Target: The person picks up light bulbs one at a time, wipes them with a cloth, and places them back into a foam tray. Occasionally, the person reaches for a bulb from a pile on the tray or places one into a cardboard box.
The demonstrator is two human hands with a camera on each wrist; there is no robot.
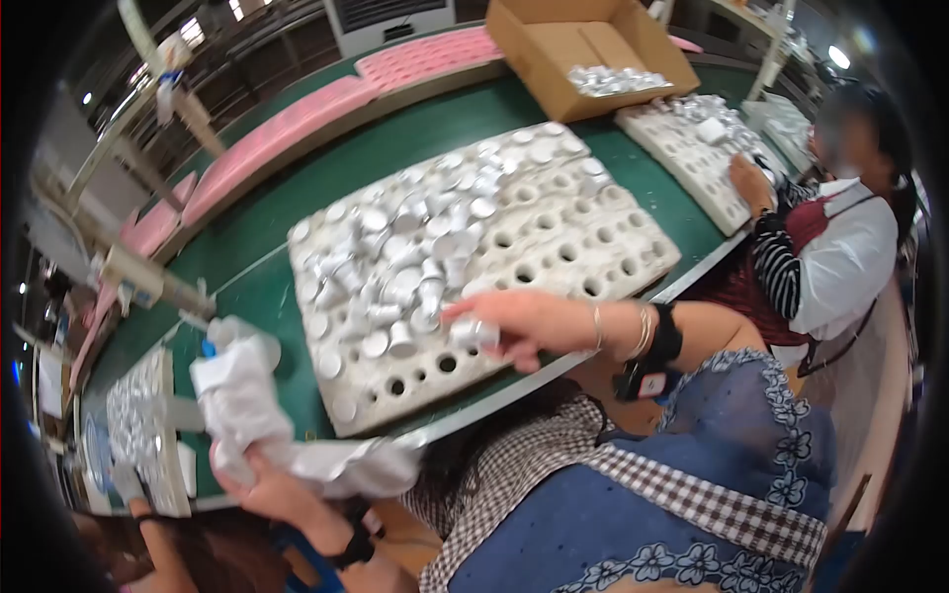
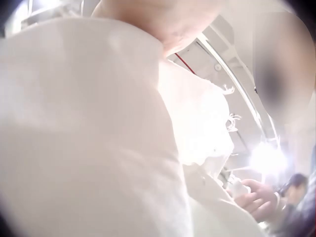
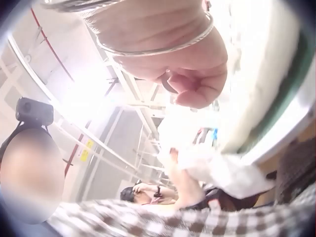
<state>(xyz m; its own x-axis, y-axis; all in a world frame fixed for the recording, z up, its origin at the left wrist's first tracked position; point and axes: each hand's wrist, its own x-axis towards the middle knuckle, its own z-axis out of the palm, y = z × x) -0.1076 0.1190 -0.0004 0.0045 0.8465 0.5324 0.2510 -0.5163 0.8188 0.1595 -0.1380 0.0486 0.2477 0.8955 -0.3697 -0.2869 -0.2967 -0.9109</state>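
Note:
My left hand [image 1: 259, 484] grips a bunched white cloth [image 1: 237, 395], one part standing up above the fist and another trailing right along the table edge. The same cloth [image 2: 89, 128] fills most of the left wrist view and hides the grip there. My right hand [image 1: 519, 321] pinches a small silver cup-shaped cap [image 1: 473, 333] over the front of a pale board with holes [image 1: 554, 222]. Many loose silver caps [image 1: 400, 252] are heaped on the board's left and middle. In the right wrist view, curled fingers [image 3: 197, 94] largely hide the cap.
A green table [image 1: 237, 257] carries the board. Behind stand pink perforated trays [image 1: 425, 54] and a cardboard box [image 1: 544, 59] with more caps. A translucent bottle [image 1: 259, 341] is behind the cloth. Another person [image 1: 840, 237] works at a similar board on the right; another arm shows at lower left.

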